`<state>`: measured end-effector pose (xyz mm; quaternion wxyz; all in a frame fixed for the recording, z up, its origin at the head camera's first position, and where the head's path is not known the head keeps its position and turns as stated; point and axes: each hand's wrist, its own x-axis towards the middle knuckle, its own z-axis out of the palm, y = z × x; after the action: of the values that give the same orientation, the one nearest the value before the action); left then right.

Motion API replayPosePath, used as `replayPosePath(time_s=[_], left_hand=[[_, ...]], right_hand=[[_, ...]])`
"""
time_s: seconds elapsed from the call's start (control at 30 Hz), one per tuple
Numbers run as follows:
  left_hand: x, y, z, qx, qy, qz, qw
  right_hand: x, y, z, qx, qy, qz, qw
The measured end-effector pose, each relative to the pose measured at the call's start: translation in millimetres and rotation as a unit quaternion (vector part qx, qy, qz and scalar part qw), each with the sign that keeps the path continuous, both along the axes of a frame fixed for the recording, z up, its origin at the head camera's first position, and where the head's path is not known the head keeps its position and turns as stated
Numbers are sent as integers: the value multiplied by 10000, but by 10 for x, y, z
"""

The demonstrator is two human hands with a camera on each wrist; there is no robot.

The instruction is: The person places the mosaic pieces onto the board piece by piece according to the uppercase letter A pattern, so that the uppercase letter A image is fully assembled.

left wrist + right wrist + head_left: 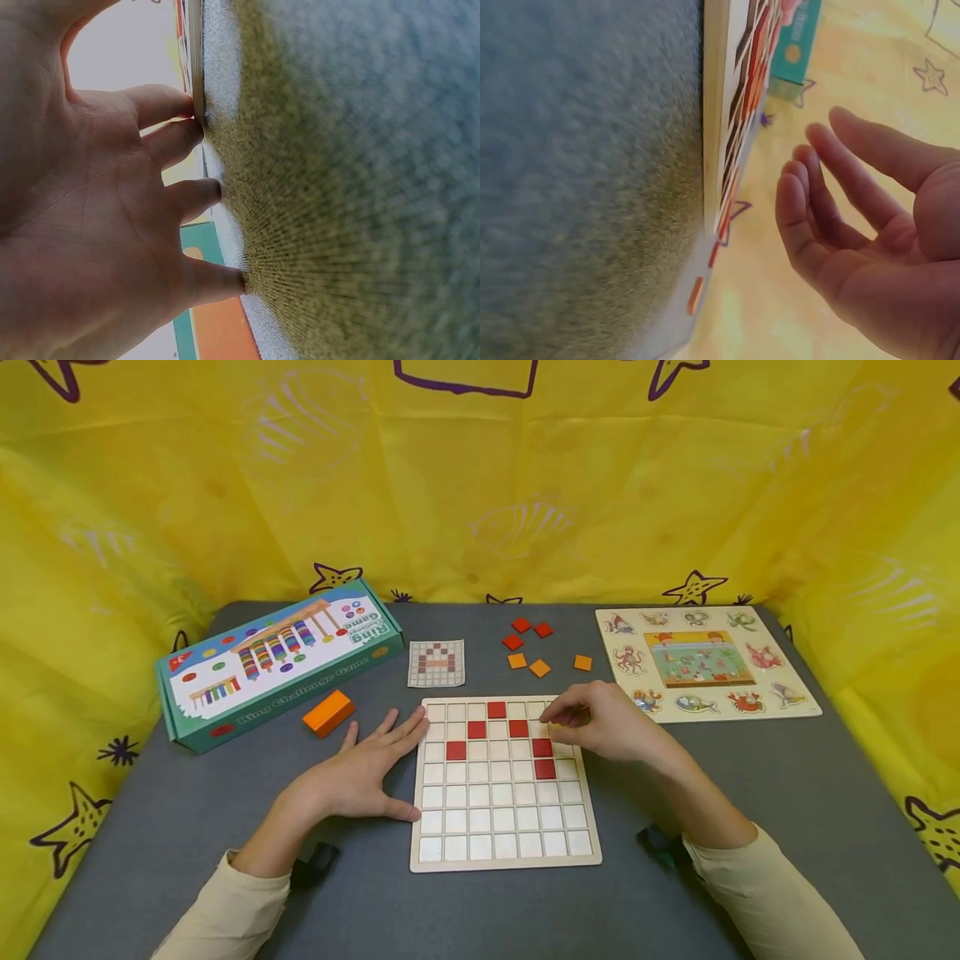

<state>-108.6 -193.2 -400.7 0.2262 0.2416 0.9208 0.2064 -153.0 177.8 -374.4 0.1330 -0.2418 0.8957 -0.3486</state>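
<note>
A wooden grid board [506, 864] lies on the table, with several red square tiles [477, 730] set in its cells in a peaked, stepped line. My left hand [367, 772] is spread at the board's left side, its index fingertip and thumb touching the rim. In the left wrist view, that left hand [97, 210] has its fingers stretched out and grips nothing. Over the board's upper right cells hovers my right hand [603, 722]. From the right wrist view, the right hand [877, 225] has loosely bent fingers, thumb apart from them, and no tile shows between them.
Loose red tiles [512, 642] and orange tiles [540, 668] lie behind the board, beside a pattern card [436, 677]. At the left are a green game box [300, 693] and an orange block [328, 713]. A sea-animal puzzle [780, 706] lies right.
</note>
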Motion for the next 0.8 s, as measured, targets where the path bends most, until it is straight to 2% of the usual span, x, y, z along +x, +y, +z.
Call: replayPosePath(time_s=[0.33,0.6,0.8], left_hand=[[2,-1,6,14,-53,19,10000],[9,-15,3,11,-64,24,10000],[2,-10,-6,-8,-47,7,10000]], right_hand=[[-359,-89,88,-251,-9,-496,9985],[-677,-115,27,-483,-142,-1241,9910],[-875,-124,-10,-389,-165,-1559,9869]])
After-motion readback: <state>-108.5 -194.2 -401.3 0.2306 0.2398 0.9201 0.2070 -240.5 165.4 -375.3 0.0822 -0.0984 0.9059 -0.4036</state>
